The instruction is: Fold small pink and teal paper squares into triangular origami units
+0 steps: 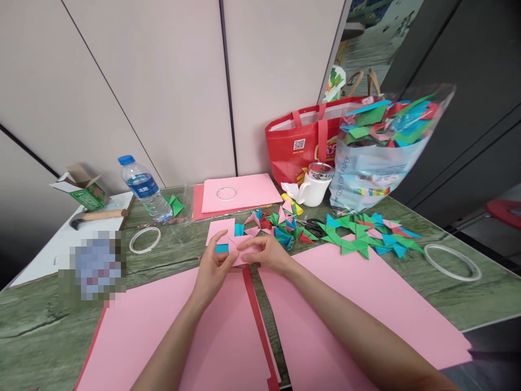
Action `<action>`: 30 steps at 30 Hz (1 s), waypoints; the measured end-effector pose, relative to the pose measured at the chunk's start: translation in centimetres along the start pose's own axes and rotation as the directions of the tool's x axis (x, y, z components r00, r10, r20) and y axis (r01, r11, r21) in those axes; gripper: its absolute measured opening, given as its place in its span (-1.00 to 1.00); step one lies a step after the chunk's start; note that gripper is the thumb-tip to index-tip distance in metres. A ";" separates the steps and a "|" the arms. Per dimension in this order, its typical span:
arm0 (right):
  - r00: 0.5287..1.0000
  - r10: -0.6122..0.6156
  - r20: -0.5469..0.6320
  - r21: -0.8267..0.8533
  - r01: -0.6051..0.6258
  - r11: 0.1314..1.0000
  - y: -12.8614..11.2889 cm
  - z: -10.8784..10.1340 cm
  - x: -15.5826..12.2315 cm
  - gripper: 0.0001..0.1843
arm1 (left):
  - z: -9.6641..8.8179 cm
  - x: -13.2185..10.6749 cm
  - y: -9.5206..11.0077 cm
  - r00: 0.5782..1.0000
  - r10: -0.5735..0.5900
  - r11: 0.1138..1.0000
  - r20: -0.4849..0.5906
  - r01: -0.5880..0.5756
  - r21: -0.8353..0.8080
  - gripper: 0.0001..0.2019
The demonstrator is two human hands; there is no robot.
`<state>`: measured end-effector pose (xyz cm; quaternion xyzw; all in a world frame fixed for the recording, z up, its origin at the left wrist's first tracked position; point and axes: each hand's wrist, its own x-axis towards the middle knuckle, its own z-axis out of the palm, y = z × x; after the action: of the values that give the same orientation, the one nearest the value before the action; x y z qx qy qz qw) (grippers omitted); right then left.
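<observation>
A small piece of pink paper (240, 245), with a fold line across it, is held between my two hands above the table. My left hand (214, 262) pinches its left side, and my right hand (266, 253) has fingers closed on its right side. Just behind my left hand lie a small pink paper square (220, 230) and some blue paper (222, 248). Folded paper pieces in several colours (280, 222) form a pile beyond my right hand. Large pink sheets (342, 304) spread beneath both forearms, with red sheets showing at their edges.
Star-shaped rings of folded paper (354, 236) and a tape roll (452, 263) lie to the right. Behind stand a white mug (315, 187), a red bag (285, 146) and a plastic bag of folded paper (366, 174). A water bottle (144, 190), hammer (100, 216) and another tape roll (145, 240) are left.
</observation>
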<state>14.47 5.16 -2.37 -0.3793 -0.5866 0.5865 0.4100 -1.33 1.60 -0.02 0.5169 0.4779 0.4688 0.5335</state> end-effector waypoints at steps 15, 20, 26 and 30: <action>0.997 -0.079 0.024 -0.016 0.079 0.997 0.0 -0.4 0.2 -0.73 | 0.2 0.1 -0.5 0.999 -0.043 0.991 0.016 0.045 -0.128 -0.60; 0.992 -0.122 0.026 -0.069 0.123 0.990 -0.1 -0.4 0.2 -0.71 | 0.4 0.1 -0.8 0.998 -0.046 0.989 -0.041 0.040 -0.139 -0.57; 0.985 -0.164 -0.056 -0.223 0.148 0.963 -0.8 0.1 0.0 -0.79 | 0.4 0.1 -0.9 0.997 -0.036 0.994 -0.061 0.030 -0.102 -0.55; 0.980 -0.183 -0.073 -0.282 0.156 0.947 -0.9 0.2 0.0 -0.82 | 0.4 0.1 -0.9 0.996 -0.036 0.995 -0.077 0.029 -0.099 -0.58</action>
<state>14.35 5.07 -1.43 -0.4089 -0.6719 0.4425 0.4307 -0.92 1.68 -0.96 0.4634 0.4832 0.5029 0.5467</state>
